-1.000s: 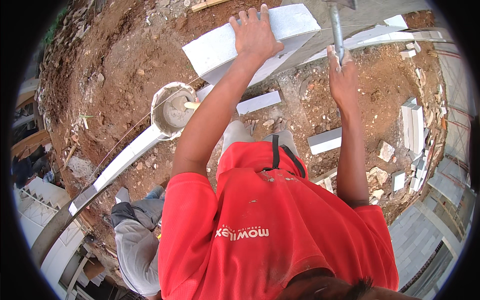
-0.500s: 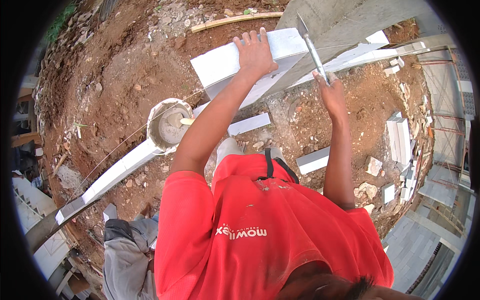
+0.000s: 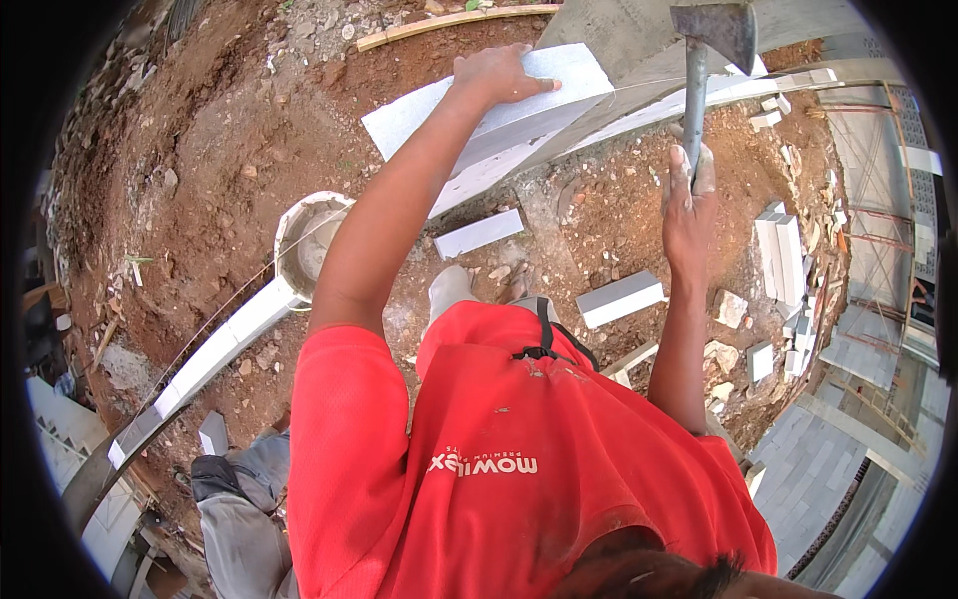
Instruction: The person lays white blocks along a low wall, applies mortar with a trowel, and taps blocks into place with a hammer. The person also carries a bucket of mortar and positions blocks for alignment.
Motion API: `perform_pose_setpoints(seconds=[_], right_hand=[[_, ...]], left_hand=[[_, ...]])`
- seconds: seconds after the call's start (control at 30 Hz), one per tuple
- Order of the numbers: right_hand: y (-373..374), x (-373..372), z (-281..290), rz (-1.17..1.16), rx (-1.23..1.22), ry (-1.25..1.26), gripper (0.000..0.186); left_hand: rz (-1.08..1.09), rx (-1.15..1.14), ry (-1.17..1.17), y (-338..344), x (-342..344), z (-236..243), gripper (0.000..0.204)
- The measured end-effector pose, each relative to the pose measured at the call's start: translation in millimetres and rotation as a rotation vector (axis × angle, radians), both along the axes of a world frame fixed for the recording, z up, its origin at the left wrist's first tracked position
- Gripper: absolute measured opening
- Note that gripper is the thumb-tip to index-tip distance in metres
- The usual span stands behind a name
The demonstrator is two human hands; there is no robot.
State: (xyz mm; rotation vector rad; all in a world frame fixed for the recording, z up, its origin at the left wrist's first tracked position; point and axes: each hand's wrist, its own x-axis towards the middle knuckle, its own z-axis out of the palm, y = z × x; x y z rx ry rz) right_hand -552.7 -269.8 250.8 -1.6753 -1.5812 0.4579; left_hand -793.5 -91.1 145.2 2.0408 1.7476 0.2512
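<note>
My left hand grips the top of a pale lightweight concrete block, thumb spread to the right and fingers bent over the far edge. This block sits on the end of a low wall beside a grey concrete column. To the right, my right hand is closed around the metal handle of a hatchet. Its broad, dark blade is raised beyond the hand, with the flat side showing, apart from the block. A thin string runs along the wall line.
A mortar bucket stands left of my forearm, at the end of a white block row. Loose blocks lie on the reddish soil, with several stacked at right. A person in grey trousers is at lower left.
The hatchet has risen and turned from edge-on to show its blade's flat side. My left hand has shifted on the block, its fingers now bent over the far edge. The view has moved slightly.
</note>
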Motion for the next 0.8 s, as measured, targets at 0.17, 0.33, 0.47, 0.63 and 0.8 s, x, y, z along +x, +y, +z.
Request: perform_pose_setpoints(seconds=[0.17,0.33,0.47,0.63,0.8], right_hand=[[24.9,-5.7,-37.9,-0.083,-0.491,-0.258,0.043],[18.5,-10.0,-30.3,-0.084,-0.276,-0.125,0.042],[30.0,2.1,-34.7,-0.036,-0.393,-0.288,0.041],[27.1,-6.0,-37.7,-0.061,-0.405,-0.276,0.040],[49.3,11.7,-47.6,-0.006,-0.466,-0.230,0.043]], left_hand=[[0.020,-0.012,-0.026,0.3,-2.3,1.5,0.109],[0.034,-0.025,-0.043,-2.8,-0.4,0.6,0.108],[0.028,-0.011,-0.045,3.1,-3.3,4.6,0.108],[0.038,0.014,-0.055,-2.4,5.0,3.9,0.100],[0.096,0.160,-0.024,-9.0,-2.2,1.1,0.093]])
